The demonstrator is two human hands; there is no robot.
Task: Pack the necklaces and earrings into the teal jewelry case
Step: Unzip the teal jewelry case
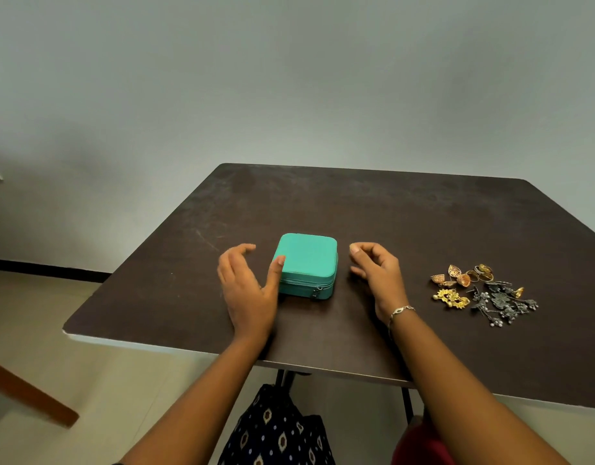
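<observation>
Head view, looking down on a dark brown table (390, 213) with the teal jewelry case (307, 260) at its middle. Far to the left of the case and below table level, a brown wooden bar (31, 391) slants across the pale floor.

Just left of the case is the left hand (247, 286), spread loosely with its fingers gently curved and holding nothing. Its thumb tip lies over the left edge of the case's lid, though I cannot tell whether it actually touches.

The case sits flat on the table with its lid down and its zip run round the side. The zip pull (317, 293) hangs at the case's near right corner. Below the case, under the table's near edge, dark patterned fabric (279, 431) shows.

Just right of the case, apart from it, the right hand (378, 273) hovers with loosely curled fingers, empty. A thin silver bracelet (401, 310) circles its wrist.

Well to the right of the case lies the loose jewellery. It includes gold dome earrings (450, 278), several gold rings (483, 270), 2 yellow-gold earrings (452, 298) and a tangle of dark silver pieces (502, 302). None of it touches the case.
</observation>
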